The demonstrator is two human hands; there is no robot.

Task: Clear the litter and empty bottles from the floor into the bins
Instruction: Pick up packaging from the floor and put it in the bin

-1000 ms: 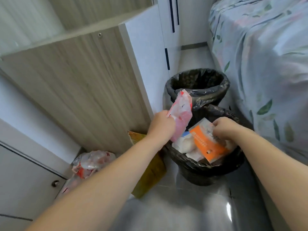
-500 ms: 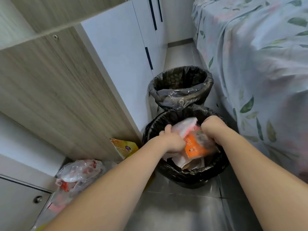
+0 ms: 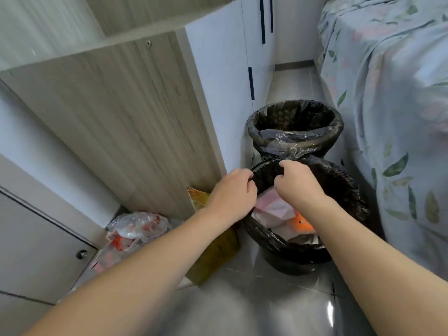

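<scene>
Soft, even daylight fills the scene, perhaps from above the leaf-printed pale blue bedspread (image 3: pixel 392 98). The glossy grey tiled floor (image 3: pixel 278 299) below that bedspread shows a white glare streak. Wide-angle bending curves the edges, and the bedspread's fold looks smeared by blur.

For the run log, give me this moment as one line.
left hand grips near bin liner rim | right hand grips same rim | wrappers inside | plastic bag on floor

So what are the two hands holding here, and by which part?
Both hold the near bin's black liner at its far-left rim: the left hand has its grip on the rim edge, and the right hand pinches the liner just beside it. Neither holds litter.
</scene>
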